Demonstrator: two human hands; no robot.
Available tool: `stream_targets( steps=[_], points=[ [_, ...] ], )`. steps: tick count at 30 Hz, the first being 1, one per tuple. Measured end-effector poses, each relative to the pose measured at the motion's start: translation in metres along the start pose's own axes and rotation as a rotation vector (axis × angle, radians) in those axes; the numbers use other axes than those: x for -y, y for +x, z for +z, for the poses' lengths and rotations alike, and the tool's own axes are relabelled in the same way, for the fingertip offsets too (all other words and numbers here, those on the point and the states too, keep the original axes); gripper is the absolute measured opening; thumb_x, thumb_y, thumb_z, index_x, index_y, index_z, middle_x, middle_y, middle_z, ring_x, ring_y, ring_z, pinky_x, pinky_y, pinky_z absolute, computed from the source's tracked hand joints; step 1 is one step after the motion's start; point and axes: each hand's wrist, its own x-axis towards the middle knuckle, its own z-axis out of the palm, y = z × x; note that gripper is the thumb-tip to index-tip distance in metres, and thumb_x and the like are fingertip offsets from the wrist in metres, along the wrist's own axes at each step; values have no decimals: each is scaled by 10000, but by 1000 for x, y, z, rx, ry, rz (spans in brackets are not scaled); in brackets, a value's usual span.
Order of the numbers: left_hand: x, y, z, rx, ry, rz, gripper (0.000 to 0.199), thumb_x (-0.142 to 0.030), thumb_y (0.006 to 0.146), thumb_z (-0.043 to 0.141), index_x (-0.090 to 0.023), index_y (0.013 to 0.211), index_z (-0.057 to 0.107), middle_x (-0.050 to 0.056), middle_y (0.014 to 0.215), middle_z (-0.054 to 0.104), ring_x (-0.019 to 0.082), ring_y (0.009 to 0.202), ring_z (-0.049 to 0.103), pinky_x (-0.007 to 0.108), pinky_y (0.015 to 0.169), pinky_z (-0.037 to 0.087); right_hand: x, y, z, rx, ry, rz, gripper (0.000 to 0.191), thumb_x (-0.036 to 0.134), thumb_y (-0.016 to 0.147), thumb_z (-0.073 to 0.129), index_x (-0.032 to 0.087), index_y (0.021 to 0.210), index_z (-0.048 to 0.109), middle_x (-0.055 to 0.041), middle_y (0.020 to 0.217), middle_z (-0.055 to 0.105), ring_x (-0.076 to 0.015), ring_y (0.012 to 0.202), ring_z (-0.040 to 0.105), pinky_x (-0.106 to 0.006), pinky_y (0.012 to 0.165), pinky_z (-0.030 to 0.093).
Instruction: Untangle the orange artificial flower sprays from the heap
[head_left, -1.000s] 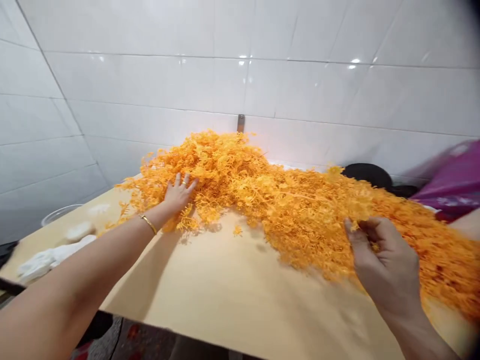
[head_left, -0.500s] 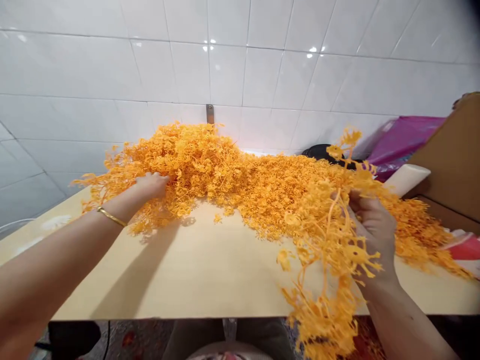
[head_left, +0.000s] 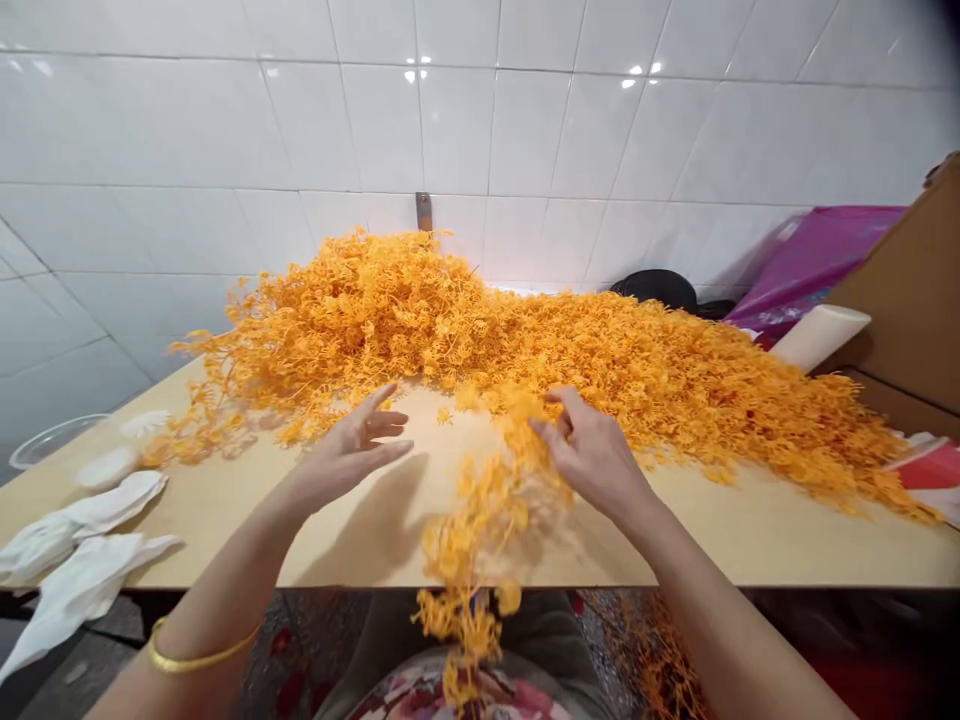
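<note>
The orange foliage pile [head_left: 390, 310] and the near orange sprig [head_left: 465, 535] appear to be moulded plastic with a rough, branching texture; the tabletop [head_left: 787, 540] has a smooth, wood-coloured finish. The far wall [head_left: 532, 130] is glossy tile, with a dull metal strip [head_left: 424, 212] against it, and the near-left bangle [head_left: 180, 664] is polished, gold-coloured metal. At right, the purple sheet [head_left: 817, 250] is shiny plastic and the box [head_left: 907, 290] matt brown cardboard.

Bright light glares off the wall tiles [head_left: 532, 130]; the left hand's [head_left: 349, 450] soft shadow [head_left: 379, 525] nears the table's [head_left: 810, 545] front edge; the orange sprig [head_left: 469, 500] blurs.
</note>
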Motion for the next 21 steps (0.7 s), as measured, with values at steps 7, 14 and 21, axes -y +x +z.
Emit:
stream_targets(
  steps=[7, 14, 21],
  points=[
    [4, -54, 38, -236, 135, 91, 576, -460, 734, 462, -227, 1249, 349, 110, 1199, 470, 241, 1086, 442, 386, 878, 372, -56, -67, 33, 23, -142, 128, 349, 386, 801, 350, 137, 972, 526, -117, 929, 566, -204, 809, 535, -306, 698, 399],
    [21, -92, 115, 249, 639, 359, 963, -551, 523, 628, -208, 1320, 210, 137, 1359, 244, 329, 1247, 141, 520, 979, 182, -53, -72, 43, 42, -232, 166, 284, 287, 803, 330, 155, 910, 558, -85, 786, 602, -182, 680, 539, -263, 611, 378],
    [27, -87, 125, 157, 504, 400, 213, -166, 779, 389, -187, 873, 579, 98, 1258, 416, 243, 1207, 278, 468, 990, 174, -48, -68, 37, 69, -265, 207, 315, 291, 819, 311, 135, 912, 569, -109, 832, 613, -192, 717, 552, -253, 617, 353]
  ],
)
